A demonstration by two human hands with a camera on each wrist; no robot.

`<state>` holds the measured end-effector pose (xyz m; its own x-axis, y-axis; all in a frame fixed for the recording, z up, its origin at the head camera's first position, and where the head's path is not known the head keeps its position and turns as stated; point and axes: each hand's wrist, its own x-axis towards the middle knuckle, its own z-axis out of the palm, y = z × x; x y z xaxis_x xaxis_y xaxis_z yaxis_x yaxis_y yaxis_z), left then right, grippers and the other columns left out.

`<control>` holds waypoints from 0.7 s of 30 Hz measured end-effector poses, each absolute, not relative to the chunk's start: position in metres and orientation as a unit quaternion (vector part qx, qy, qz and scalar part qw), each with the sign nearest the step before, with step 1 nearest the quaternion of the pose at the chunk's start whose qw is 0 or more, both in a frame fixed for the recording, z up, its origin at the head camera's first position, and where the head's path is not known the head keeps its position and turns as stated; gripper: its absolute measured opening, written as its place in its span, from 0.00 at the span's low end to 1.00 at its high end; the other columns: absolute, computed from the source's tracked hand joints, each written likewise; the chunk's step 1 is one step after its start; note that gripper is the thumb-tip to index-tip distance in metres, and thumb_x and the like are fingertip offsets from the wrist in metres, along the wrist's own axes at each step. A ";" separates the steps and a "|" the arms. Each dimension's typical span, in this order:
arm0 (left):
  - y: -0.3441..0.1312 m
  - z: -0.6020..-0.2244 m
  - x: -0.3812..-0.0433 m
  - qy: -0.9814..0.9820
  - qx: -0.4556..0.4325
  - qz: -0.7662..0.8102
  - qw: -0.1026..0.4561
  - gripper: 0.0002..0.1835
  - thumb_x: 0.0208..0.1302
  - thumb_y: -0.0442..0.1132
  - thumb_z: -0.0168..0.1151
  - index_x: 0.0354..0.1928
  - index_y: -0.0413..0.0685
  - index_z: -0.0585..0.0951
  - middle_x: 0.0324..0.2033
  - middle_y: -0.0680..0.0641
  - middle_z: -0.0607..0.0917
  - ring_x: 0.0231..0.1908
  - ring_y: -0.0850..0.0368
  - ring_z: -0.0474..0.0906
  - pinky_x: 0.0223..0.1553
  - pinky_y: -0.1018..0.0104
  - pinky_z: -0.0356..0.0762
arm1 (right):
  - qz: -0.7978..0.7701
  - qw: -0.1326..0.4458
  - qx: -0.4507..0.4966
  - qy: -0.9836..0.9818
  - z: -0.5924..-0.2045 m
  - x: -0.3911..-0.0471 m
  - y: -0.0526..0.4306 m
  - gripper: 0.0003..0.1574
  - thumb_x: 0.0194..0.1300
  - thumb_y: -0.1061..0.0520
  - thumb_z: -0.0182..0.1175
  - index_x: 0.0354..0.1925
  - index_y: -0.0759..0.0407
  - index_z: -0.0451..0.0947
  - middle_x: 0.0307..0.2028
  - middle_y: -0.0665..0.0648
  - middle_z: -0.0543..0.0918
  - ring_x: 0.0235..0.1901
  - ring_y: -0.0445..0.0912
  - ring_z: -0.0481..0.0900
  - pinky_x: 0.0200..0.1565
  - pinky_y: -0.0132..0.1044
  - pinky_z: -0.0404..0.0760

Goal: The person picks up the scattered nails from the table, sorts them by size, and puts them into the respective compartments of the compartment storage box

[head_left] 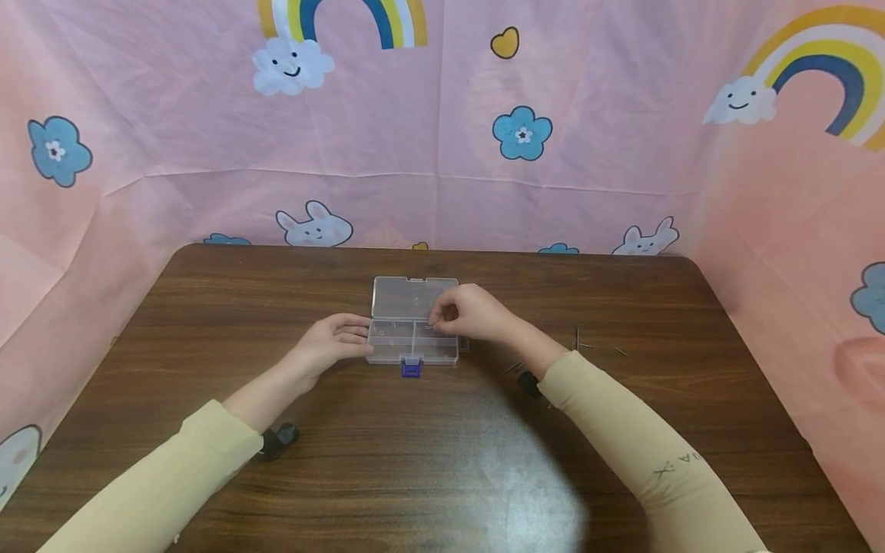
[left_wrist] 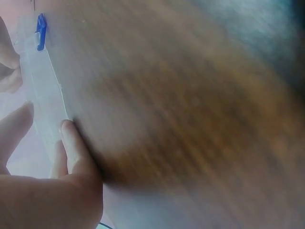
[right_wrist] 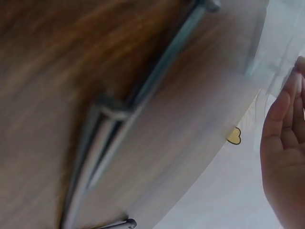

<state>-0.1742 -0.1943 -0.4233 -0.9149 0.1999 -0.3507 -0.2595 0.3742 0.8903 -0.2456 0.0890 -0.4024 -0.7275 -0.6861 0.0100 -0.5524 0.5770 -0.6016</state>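
A clear plastic compartment box (head_left: 390, 342) stands on the table with its lid (head_left: 408, 298) raised at the back. Its blue latch (head_left: 411, 369) faces the front. My left hand (head_left: 333, 338) holds the left end, thumb by the front corner and fingers towards the hinge. Over the rear right compartment, my right hand (head_left: 473, 313) has thumb and fingertips pinched together. A thin silvery sliver, apparently a nail (head_left: 429, 327), shows at those fingertips, mostly hidden. In the right wrist view, loose nails (right_wrist: 157, 71) lie on the table near my right hand (right_wrist: 286, 143).
More loose nails (head_left: 578, 338) lie on the brown wooden table (head_left: 387, 476) right of the box, some partly behind my right forearm. A single nail (head_left: 620, 351) lies farther right. A pink printed cloth (head_left: 387, 138) hangs around the back and sides.
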 end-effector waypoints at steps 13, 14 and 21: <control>-0.194 -0.424 -0.175 0.807 -0.025 0.553 0.206 0.34 0.72 0.35 0.69 0.74 0.33 0.68 0.69 0.30 0.77 0.67 0.39 0.79 0.74 0.42 0.70 | -0.350 0.124 -0.352 0.859 -0.405 -0.246 0.101 0.03 0.69 0.63 0.70 0.40 0.61 0.89 0.42 0.57 0.92 0.38 0.42 0.84 0.45 0.32 0.85; -0.194 -0.424 -0.175 0.807 -0.026 0.553 0.206 0.34 0.72 0.36 0.68 0.74 0.34 0.68 0.69 0.30 0.77 0.66 0.39 0.79 0.74 0.42 0.70 | -0.353 0.124 -0.352 0.858 -0.405 -0.245 0.102 0.03 0.69 0.63 0.70 0.40 0.61 0.89 0.42 0.57 0.92 0.38 0.43 0.84 0.45 0.33 0.85; -0.194 -0.423 -0.176 0.808 -0.026 0.552 0.206 0.33 0.71 0.35 0.68 0.74 0.33 0.69 0.69 0.30 0.78 0.66 0.39 0.79 0.74 0.42 0.70 | -0.368 0.119 -0.335 0.859 -0.400 -0.244 0.117 0.03 0.68 0.63 0.71 0.41 0.61 0.88 0.37 0.56 0.90 0.37 0.43 0.83 0.45 0.34 0.85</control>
<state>-0.1756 -0.1935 -0.4232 -0.9142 0.1851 -0.3606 -0.2689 0.3887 0.8813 -0.2439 0.1167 -0.3996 -0.7469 -0.6636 0.0422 -0.4885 0.5044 -0.7120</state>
